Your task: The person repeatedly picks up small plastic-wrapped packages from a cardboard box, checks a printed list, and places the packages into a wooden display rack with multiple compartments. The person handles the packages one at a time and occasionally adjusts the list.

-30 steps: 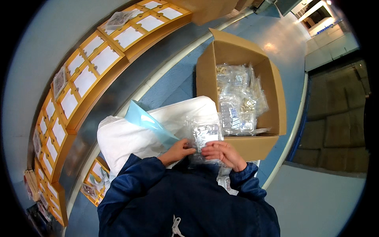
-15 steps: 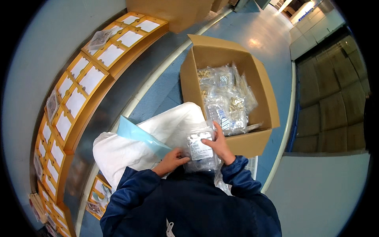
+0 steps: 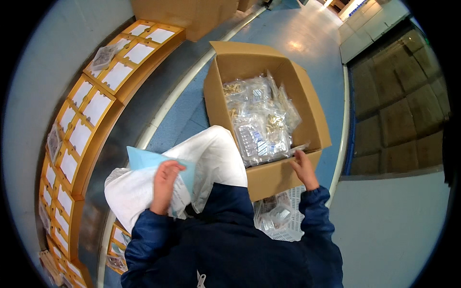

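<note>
my left hand [image 3: 165, 182], grip unclear, overlaps a light-blue plastic sheet [image 3: 139, 158] left of the cardboard box [image 3: 271, 181]; my right hand [image 3: 305, 172], fingers parted at its rim, could snag a jutting clear bag [image 3: 298, 149].

Two hands [image 3: 164, 186], one open carton [image 3: 271, 181] — one light-blue sheet [image 3: 144, 159], one white basket [image 3: 289, 234]

Ylw trays [image 3: 96, 144] w/ wht cards [image 3: 97, 106] on L, brn ctn [image 3: 192, 15] beyond

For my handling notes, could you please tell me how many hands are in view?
2: the left hand over the light-blue sheet, the right hand at the near edge of the open cardboard box. Both are plainly visible.
</note>
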The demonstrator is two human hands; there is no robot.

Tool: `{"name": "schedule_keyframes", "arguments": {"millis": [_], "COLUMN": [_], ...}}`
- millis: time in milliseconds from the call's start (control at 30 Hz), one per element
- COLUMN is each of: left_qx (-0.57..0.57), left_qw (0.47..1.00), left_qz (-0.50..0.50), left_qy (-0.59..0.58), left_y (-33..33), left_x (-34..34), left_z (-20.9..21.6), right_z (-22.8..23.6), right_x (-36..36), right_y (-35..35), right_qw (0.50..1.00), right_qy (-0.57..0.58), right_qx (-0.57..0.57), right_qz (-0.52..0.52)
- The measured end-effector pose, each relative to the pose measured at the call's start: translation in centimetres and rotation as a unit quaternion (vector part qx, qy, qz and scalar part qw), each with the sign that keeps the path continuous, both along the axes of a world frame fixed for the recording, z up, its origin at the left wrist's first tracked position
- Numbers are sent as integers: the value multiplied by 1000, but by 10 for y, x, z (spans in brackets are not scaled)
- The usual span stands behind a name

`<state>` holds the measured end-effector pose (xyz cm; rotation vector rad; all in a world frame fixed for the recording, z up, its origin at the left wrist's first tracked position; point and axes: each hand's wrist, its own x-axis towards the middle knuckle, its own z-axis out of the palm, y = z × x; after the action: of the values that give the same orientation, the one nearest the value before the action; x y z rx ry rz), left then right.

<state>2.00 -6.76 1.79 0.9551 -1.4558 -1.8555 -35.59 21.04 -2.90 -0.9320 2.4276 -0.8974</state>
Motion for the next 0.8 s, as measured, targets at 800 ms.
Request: {"name": "schedule_keyframes", "arguments": {"millis": [800], "left_qx": [7], "left_qw": [954], "left_qz": [293], "left_qy": [61], "left_y": [-21], "left_x": [123], "left_z": [22], "right_z": [-18], "right_x": [-20], "right_y": [-83], "right_qw": [870], "right_qy": [-374], "right_qx": [-284], "right_qz": [-149]}}
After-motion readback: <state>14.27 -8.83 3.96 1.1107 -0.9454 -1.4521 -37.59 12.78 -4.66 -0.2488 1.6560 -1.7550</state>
